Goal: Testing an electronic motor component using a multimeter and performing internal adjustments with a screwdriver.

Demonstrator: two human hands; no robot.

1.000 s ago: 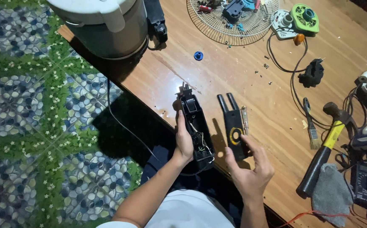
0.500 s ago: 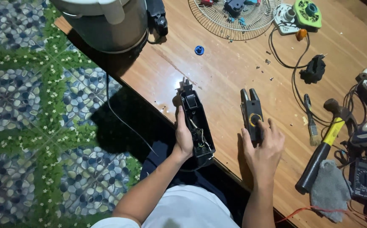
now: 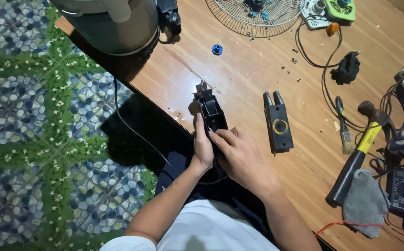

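i see both hands on the long black plastic device body (image 3: 212, 115) lying near the front edge of the brown wooden table (image 3: 253, 79). my left hand (image 3: 203, 148) wraps its near end from the left side, thumb lying along the casing, fingers clenched under it. my right hand (image 3: 241, 155) comes in from the right, fingers curled over the lower half of the same body, grasping it; the far tip with its small metal parts sticks out beyond both hands.

just right of the device body, apart from it, lies the flat black cover piece with two prongs and a yellow ring (image 3: 277, 123), untouched. further right of it sit a small paint brush (image 3: 344, 126) and a hammer with a yellow and black handle (image 3: 357, 155). beyond the device body, toward the far edge, a small blue plastic cap (image 3: 217, 49) rests on the wood, and a grey metal pot (image 3: 113, 23) stands at the table's left corner.
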